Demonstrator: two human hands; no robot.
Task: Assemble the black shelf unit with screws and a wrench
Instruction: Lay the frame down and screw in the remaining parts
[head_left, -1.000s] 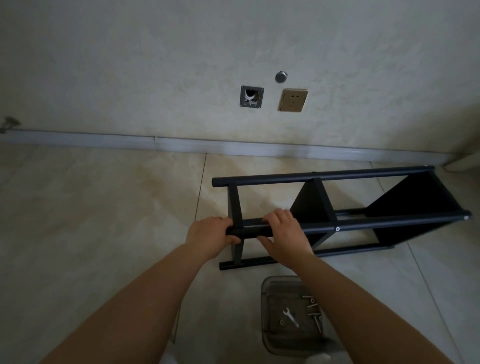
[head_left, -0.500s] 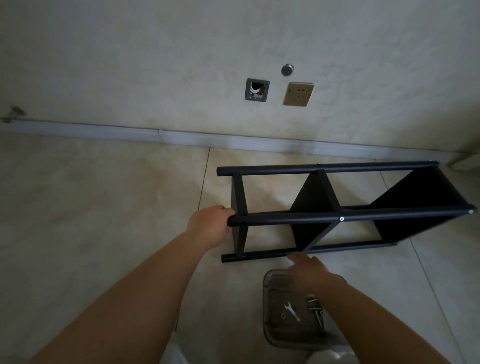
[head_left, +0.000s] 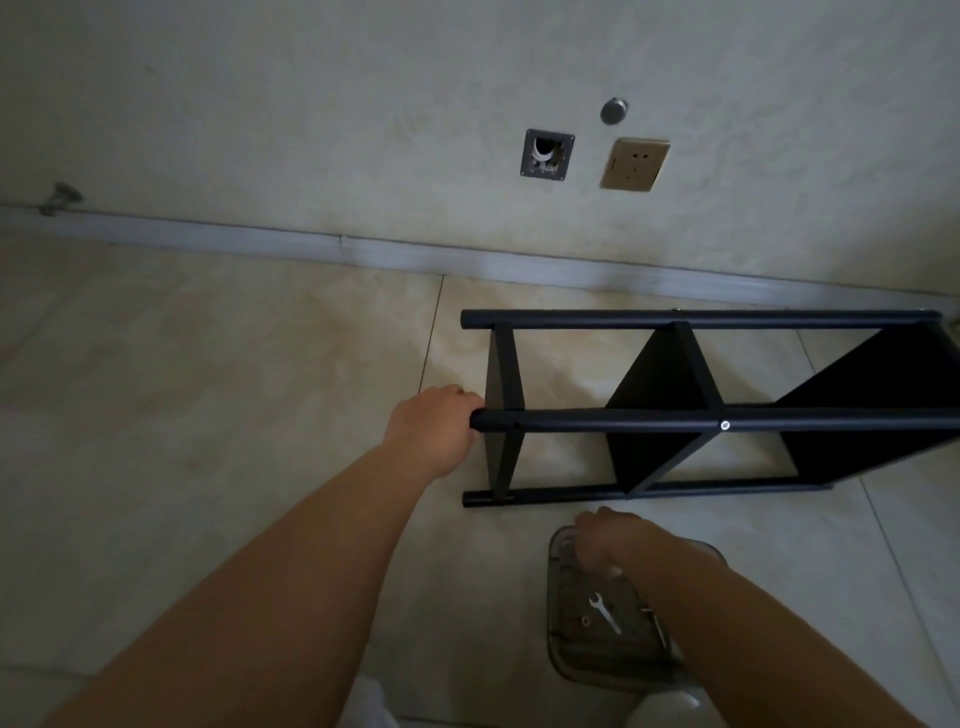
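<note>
The black shelf unit (head_left: 675, 421) lies on its side on the tiled floor, with three black panels between long black tubes. My left hand (head_left: 436, 428) grips the left end of the upper near tube. My right hand (head_left: 605, 540) reaches down into a clear plastic tray (head_left: 558, 623) on the floor in front of the shelf; its fingers are curled downward and what they touch is hidden. A small silver wrench (head_left: 605, 614) and a few screws (head_left: 655, 623) lie in the tray. One silver screw head (head_left: 724, 425) shows on the near tube.
A wall with a grey baseboard (head_left: 311, 244) runs behind the shelf. On the wall are an open metal box (head_left: 546, 154), a beige socket (head_left: 634, 163) and a round metal cap (head_left: 614, 110). Bare tiles stretch to the left.
My right hand let go of the near tube and dropped down into the tray. My left hand kept its grip on the tube end. The view shifted slightly left.
</note>
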